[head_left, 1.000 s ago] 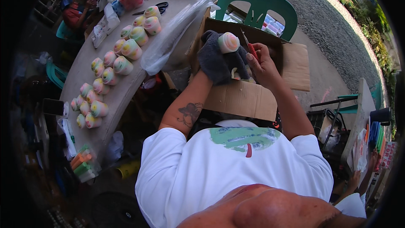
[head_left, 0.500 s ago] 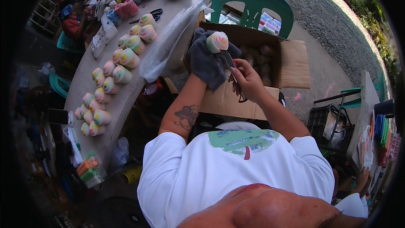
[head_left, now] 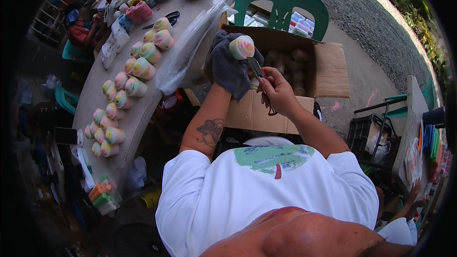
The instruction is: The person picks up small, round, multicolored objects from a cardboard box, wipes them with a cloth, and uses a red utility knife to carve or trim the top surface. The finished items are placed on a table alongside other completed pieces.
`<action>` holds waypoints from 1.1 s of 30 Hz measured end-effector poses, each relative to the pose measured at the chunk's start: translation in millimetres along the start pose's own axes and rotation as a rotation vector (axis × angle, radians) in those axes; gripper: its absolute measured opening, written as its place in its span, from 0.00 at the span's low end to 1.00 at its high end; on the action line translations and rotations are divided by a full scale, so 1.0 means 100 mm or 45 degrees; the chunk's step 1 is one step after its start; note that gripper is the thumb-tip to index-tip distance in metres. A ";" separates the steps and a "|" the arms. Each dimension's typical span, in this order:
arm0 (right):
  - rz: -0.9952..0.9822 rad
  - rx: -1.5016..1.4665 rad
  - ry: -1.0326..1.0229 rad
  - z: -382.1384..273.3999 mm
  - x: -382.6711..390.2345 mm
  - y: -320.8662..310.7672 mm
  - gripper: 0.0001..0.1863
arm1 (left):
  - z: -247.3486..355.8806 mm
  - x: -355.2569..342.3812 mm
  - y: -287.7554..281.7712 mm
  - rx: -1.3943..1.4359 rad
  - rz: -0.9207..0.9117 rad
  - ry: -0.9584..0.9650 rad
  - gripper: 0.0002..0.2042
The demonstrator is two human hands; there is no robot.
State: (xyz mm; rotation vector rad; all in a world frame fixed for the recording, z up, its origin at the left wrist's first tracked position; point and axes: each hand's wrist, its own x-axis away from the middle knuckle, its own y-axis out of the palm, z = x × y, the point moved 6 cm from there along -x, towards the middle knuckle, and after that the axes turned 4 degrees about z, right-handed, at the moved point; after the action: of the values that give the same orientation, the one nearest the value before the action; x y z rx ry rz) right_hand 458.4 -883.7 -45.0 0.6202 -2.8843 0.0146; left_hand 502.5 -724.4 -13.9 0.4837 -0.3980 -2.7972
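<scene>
Since a second earlier, the right hand (head_left: 277, 90) had swung the knife (head_left: 255, 66) in against the candle's (head_left: 241, 47) lower edge, fingers closed round it. On my remote feed, the table (head_left: 185, 14) of similar candles (head_left: 143, 69) stood left of the open box (head_left: 331, 69); above that, the grey cloth (head_left: 228, 69) cradled the candle and hid the left hand's fingers, so I couldn't tell their grip.

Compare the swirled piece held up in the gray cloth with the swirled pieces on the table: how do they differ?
The raised piece is held up in the gray cloth; the table pieces rest on the table.
The raised piece is single, while the table pieces form a long cluster.
The right hand holds a dark tool at the raised piece; no hand is at the table pieces.
Both share pale, pastel-swirled coloring.
</scene>
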 end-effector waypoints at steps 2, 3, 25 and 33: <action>0.026 -0.026 0.026 0.04 -0.01 -0.02 0.16 | -0.05 -0.06 -0.09 -0.365 0.039 0.241 0.11; 0.040 -0.052 0.028 0.06 -0.01 -0.03 0.16 | -0.04 -0.07 -0.10 -0.539 0.054 0.369 0.11; 0.216 0.808 -0.996 -0.42 -0.13 -0.53 0.19 | -0.08 0.24 0.06 1.050 -0.001 -0.721 0.16; 0.225 0.812 -1.025 -0.50 -0.06 -0.41 0.20 | -0.07 0.27 0.07 0.555 -0.068 -0.342 0.22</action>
State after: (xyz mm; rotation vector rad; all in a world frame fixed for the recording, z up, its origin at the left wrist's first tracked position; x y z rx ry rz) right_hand 489.2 -916.2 2.1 0.5395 -3.7120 0.9456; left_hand 482.2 -740.9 -25.7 0.2022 -1.0794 -2.8301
